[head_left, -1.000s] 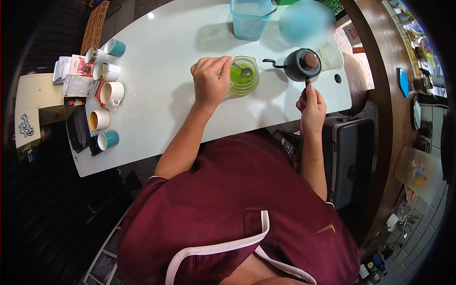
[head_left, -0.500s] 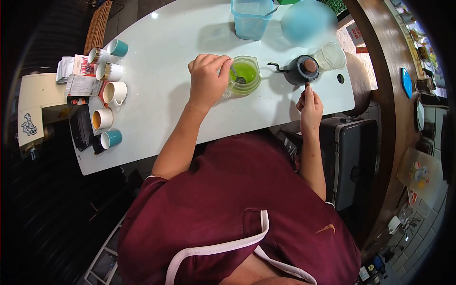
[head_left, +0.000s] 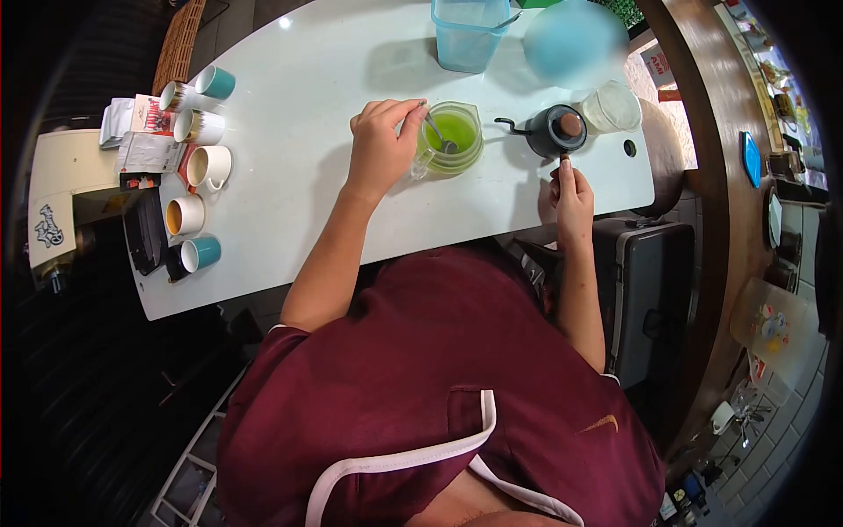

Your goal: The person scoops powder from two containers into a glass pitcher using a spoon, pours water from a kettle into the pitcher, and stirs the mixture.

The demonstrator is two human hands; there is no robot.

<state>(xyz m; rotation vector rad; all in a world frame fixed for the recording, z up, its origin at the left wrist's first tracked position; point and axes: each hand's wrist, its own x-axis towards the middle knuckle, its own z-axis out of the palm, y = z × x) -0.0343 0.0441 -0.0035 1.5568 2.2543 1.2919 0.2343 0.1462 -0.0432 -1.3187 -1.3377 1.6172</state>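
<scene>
My left hand [head_left: 379,149] is closed in a pinch on the upper end of a metal spoon [head_left: 435,128]. The spoon leans into a clear glass jug [head_left: 475,164], its bowl down in bright green liquid [head_left: 458,129]. The jug's glass handle is just below my fingers. To the right, my right hand [head_left: 575,206] grips the handle of a small dark gooseneck kettle [head_left: 544,139] with a brown lid knob. The kettle's thin spout points left toward the jug, apart from it.
Several cups [head_left: 209,167] line the table's left side beside packets [head_left: 147,151] and a black case [head_left: 147,230]. A light-blue plastic container [head_left: 465,44] stands at the back, near a blurred blue round shape [head_left: 575,42]. A clear container [head_left: 612,107] sits behind the kettle.
The spoon's upper end and my left fingers have shifted slightly left and up, and the spoon leans more in the jug. My right hand stays on the kettle handle.
</scene>
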